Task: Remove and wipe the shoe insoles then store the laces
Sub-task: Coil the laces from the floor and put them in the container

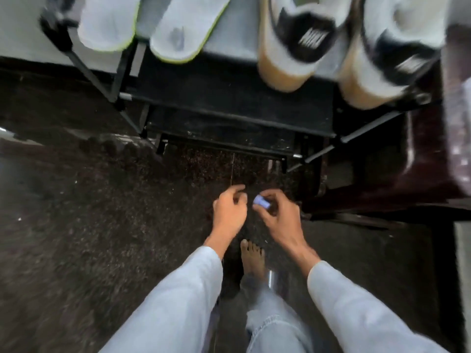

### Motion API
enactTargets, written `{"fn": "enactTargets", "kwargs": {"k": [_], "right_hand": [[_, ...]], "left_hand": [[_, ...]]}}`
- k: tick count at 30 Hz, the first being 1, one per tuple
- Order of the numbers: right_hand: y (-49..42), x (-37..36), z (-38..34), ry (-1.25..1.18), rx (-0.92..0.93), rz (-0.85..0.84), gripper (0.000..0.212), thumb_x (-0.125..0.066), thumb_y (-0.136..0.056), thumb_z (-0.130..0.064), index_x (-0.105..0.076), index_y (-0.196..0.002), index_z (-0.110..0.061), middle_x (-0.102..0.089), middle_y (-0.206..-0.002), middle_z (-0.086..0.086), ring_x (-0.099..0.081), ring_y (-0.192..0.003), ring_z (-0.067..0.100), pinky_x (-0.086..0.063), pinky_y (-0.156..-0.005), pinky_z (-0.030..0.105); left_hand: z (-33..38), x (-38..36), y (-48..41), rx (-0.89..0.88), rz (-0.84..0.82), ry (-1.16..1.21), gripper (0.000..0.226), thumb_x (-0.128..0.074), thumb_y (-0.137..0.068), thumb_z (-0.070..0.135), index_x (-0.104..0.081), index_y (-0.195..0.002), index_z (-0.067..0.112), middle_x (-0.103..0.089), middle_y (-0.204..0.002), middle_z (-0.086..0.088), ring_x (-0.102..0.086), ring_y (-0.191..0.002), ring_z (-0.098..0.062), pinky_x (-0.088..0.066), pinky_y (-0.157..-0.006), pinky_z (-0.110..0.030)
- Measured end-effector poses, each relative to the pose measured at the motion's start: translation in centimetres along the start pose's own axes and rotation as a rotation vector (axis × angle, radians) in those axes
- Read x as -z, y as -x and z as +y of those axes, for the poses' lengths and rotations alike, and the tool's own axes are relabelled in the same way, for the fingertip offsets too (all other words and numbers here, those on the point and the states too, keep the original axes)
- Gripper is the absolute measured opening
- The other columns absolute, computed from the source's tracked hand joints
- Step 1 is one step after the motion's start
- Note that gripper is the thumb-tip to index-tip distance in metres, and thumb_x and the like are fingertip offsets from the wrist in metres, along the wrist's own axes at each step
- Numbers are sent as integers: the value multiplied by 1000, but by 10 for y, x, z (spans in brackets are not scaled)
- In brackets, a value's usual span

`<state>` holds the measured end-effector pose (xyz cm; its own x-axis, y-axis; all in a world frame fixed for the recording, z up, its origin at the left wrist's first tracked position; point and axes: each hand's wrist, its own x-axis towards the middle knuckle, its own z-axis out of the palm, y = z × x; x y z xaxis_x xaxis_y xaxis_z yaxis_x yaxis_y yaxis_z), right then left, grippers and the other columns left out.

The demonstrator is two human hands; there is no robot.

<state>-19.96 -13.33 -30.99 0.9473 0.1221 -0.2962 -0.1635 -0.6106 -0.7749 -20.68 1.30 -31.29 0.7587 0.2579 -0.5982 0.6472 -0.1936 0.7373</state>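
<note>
- Two insoles (153,24), pale with a green edge, lie side by side on the top shelf of the rack (229,108), heels overhanging the front edge; I judge they are out of the shoes and laid flat so they can be wiped or left to dry.
- Just to their right on that shelf stand the two sneakers (339,47), heels toward me. Motion blur hides whether any laces remain in them.
- My right hand (277,215) is held low over the dark speckled floor (102,225), thumb and fingertips pinching a small pale, bluish object (261,201). I cannot tell what it is; it may be a rolled lace or a wipe.
- My left hand (229,210) is just beside it, fingers loosely curled, holding nothing that I can see. I judge it is positioned to help work the object.
- Both hands are kept close in front of me and well apart from the shelf, so the current step looks like handling, not placing.
- One bare foot (252,258) stands below the hands.
</note>
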Motion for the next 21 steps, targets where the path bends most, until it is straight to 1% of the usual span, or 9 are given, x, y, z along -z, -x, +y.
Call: {"fn": "enactTargets", "kwargs": {"k": [1, 2, 5, 7, 10, 13, 15, 18, 21], "right_hand": [[13, 12, -15, -20, -15, 11, 26, -77, -82, -23, -66, -105, -21, -71, -98, -10, -67, -92, 4, -54, -83, 24], [26, 26, -32, -42, -23, 27, 25, -79, -82, -22, -66, -104, -22, -71, -97, -11, -67, -92, 3, -54, -82, 22], [58, 68, -76, -59, -19, 96, 25, -80, -81, -15, -67, -102, -20, -70, -98, -12, -66, -92, 2, -53, -78, 16], [72, 91, -96, -72, -24, 140, 27, -79, -80, -10, -69, -103, -20, -70, -99, -10, -66, -92, 3, -54, -77, 16], [87, 128, -114, -104, -50, 234, 29, -76, -79, -4, -71, -103, -21, -70, -100, -11, -67, -93, 4, -55, -79, 19], [98, 162, -119, -120, -68, 354, 32, -76, -79, -7, -71, -107, -22, -70, -103, -15, -67, -96, 1, -52, -83, 15], [103, 188, -117, -155, -95, 429, 29, -76, -81, -10, -71, -107, -22, -71, -103, -15, -68, -95, 2, -53, -81, 15], [110, 230, -111, -166, -102, 547, 29, -76, -82, -7, -72, -107, -21, -70, -104, -14, -68, -95, 1, -51, -78, 11], [113, 277, -99, -147, -102, 615, 29, -77, -82, -9, -72, -107, -22, -69, -105, -13, -67, -95, 1, -49, -77, 8]], "left_hand": [[13, 3, 15, 21, -30, 63, 23, -57, -94, 19, -71, -111, 27, -75, -105, -6, -71, -100, -22, -53, -99, -38], [30, 6, 31, 30, -74, 112, 21, -56, -96, 17, -70, -107, 28, -76, -102, -5, -72, -96, -20, -57, -94, -40], [78, 15, 76, 28, -160, 164, 20, -57, -98, 12, -73, -104, 21, -76, -97, -2, -73, -92, -15, -61, -81, -29], [105, 18, 101, 16, -202, 208, 18, -61, -96, 10, -76, -100, 19, -78, -91, -1, -75, -91, -17, -61, -77, -27], [146, 9, 132, 14, -264, 256, 16, -65, -93, 7, -77, -96, 16, -79, -88, -1, -76, -88, -15, -61, -77, -29], [182, -12, 156, 11, -296, 321, 13, -66, -93, 7, -77, -98, 13, -79, -90, -3, -76, -89, -15, -61, -77, -28], [204, -35, 167, -4, -313, 331, 13, -66, -93, 9, -77, -98, 14, -79, -92, -2, -76, -90, -14, -60, -79, -29], [233, -73, 183, -30, -351, 351, 12, -67, -93, 12, -77, -98, 15, -79, -92, -1, -75, -90, -13, -59, -82, -30], [260, -117, 190, -59, -391, 348, 10, -68, -92, 12, -77, -98, 14, -79, -93, -2, -75, -92, -14, -59, -85, -34]]}}
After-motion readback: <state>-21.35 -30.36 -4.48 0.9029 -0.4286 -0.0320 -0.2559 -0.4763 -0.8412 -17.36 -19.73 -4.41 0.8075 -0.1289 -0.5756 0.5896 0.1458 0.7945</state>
